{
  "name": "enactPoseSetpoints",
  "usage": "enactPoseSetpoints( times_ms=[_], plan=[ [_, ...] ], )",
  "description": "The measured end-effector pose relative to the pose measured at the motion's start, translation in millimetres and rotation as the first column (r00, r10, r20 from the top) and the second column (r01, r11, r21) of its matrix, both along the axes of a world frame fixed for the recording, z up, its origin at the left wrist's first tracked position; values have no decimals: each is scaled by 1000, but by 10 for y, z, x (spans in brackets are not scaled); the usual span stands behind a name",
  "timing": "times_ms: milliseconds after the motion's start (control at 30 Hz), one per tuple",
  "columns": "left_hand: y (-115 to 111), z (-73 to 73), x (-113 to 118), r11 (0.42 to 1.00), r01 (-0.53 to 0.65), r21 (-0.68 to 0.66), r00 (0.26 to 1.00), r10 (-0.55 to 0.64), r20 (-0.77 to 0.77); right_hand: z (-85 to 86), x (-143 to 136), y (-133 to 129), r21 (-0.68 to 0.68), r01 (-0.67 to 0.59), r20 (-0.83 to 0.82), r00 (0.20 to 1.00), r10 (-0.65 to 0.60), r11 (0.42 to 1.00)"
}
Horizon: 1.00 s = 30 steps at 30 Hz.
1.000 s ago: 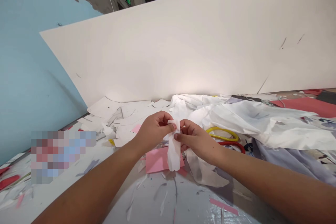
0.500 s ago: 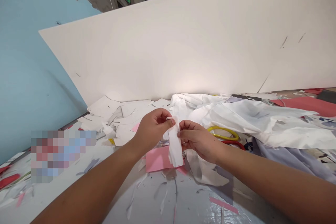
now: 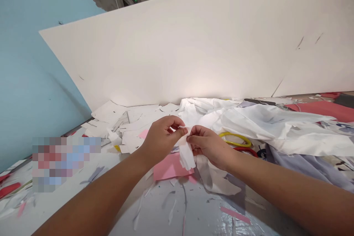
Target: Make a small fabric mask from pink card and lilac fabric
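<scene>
Between my hands hangs a narrow white fabric strip [image 3: 187, 155]. My left hand [image 3: 163, 136] pinches its upper end between thumb and forefinger. At the strip's right edge, a little lower, my right hand [image 3: 208, 145] grips it with bent fingers. Under the strip's lower end lies a pink piece of paper or cloth [image 3: 167, 167] on the grey tabletop [image 3: 155, 210]. A curled off-white scrap [image 3: 218, 182] rests just below my right hand. Yellow-handled scissors [image 3: 238, 140] lie beyond my right wrist, partly covered, next to a red handle [image 3: 246, 150].
A large white board [image 3: 193, 51] stands along the back. Crumpled white cloth [image 3: 265, 125] spreads across the right rear, with a red sheet [image 3: 326, 110] behind it. White card pieces [image 3: 109, 114] are piled at the left rear. A pink strip [image 3: 235, 215] lies in front.
Both hands have drawn slightly closer together at the top of the white strip. Its lower end has swung a little to the right and up.
</scene>
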State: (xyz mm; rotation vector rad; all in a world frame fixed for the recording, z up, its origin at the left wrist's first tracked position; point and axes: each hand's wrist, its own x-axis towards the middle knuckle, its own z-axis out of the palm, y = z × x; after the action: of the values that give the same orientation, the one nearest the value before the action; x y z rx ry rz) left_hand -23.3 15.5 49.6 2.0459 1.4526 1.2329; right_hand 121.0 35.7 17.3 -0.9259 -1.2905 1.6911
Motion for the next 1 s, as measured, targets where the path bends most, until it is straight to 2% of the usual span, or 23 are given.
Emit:
enactPoseSetpoints(
  times_ms=[67, 200, 267, 433, 600, 767, 867, 1000],
  plan=[
    [-9, -2, -1, 996, 51, 66, 994, -45, -97, 5, -1, -3, 36, 26, 11, 1000, -26, 999],
    [0, 0, -29, 953, 261, 156, 934, -208, -290, 47, 3, -4, 53, 39, 38, 998, -41, 998],
    [14, 1, -50, 931, 327, 162, 906, -259, -335, 71, 13, 7, 55, 67, 30, 997, -69, 996],
    [39, -9, -82, 904, 404, 137, 861, -326, -391, 85, 48, 48, 97, 110, 11, 994, -111, 989],
    [51, -22, -72, 903, 416, 112, 841, -335, -425, 51, 53, 60, 181, 172, 38, 983, -182, 968],
    [64, -44, -62, 915, 381, 130, 853, -295, -430, 17, 62, 54, 347, 248, 131, 942, -309, 905],
    [49, -47, -56, 922, 353, 157, 886, -275, -374, -12, 68, 65, 357, 228, 168, 938, -302, 906],
    [23, -36, -41, 959, 262, 112, 949, -235, -209, -31, 55, 65, 295, 176, 161, 960, -231, 939]
  ],
)
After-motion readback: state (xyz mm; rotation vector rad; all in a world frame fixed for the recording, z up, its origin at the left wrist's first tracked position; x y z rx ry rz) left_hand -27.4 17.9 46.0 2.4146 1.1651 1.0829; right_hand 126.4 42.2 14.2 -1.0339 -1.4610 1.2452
